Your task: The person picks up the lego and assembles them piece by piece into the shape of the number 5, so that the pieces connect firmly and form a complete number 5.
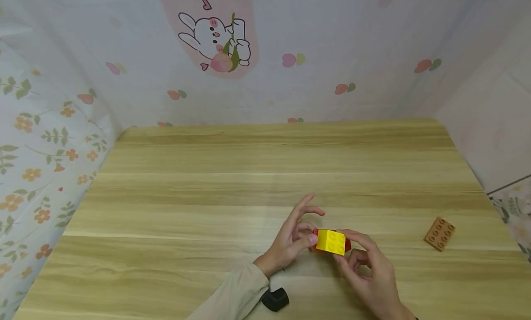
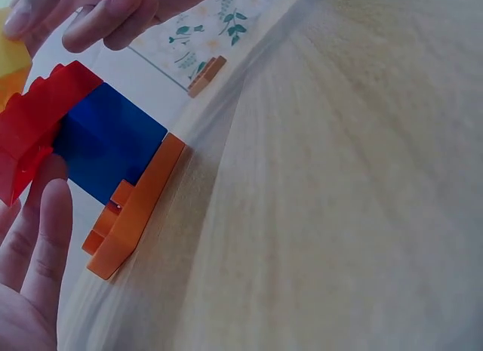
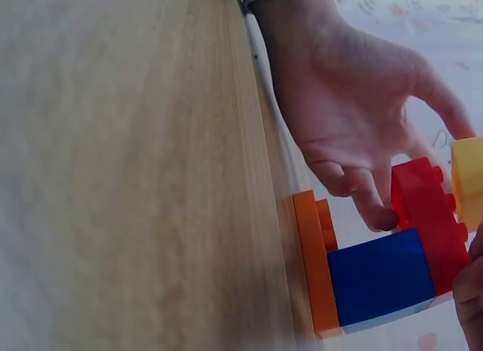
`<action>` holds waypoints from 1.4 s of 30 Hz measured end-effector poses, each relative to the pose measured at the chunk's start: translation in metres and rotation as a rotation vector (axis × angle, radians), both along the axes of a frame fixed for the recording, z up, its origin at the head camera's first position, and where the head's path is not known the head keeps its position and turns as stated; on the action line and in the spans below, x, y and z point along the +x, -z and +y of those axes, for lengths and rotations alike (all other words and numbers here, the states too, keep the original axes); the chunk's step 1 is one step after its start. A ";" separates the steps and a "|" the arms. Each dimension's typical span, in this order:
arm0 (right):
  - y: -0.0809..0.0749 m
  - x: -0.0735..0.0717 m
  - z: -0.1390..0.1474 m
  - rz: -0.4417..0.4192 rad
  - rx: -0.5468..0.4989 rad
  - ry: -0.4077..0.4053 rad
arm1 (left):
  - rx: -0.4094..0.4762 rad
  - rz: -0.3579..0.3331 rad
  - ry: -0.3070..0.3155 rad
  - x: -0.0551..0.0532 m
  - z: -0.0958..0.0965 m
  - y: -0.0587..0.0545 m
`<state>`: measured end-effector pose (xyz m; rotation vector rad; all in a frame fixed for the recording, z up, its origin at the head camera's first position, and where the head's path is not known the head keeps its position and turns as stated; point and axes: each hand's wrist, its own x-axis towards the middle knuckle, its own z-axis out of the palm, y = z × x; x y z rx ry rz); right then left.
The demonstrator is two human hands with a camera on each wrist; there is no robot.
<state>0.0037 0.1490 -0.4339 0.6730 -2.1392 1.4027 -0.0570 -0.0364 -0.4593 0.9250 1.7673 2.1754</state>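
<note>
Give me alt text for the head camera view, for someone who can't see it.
A person's right hand pinches a yellow block, a red block showing beneath it, while the left hand touches them from the other side, over a wood-grain table. A brown studded block lies farther right.

Yellow brick (image 1: 331, 242); red brick (image 3: 427, 223); blue brick (image 3: 381, 279).

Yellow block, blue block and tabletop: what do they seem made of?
Yellow block: probably hard moulded plastic, smooth; crisp edges and round studs suggest it.
Blue block: likely similar plastic, smooth; even colour, sharp edges.
Tabletop: wood or wood-look laminate, smooth-looking; grain shows, but I can't tell which.
</note>
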 end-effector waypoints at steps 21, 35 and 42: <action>-0.005 -0.002 -0.012 0.023 0.017 0.023 | -0.012 0.022 0.063 0.004 -0.005 -0.027; -0.005 -0.001 -0.007 -0.135 0.077 0.057 | -0.013 -0.001 0.050 0.000 0.001 0.005; -0.013 -0.002 -0.008 -0.182 0.117 0.084 | -0.005 0.011 0.046 -0.001 0.001 0.007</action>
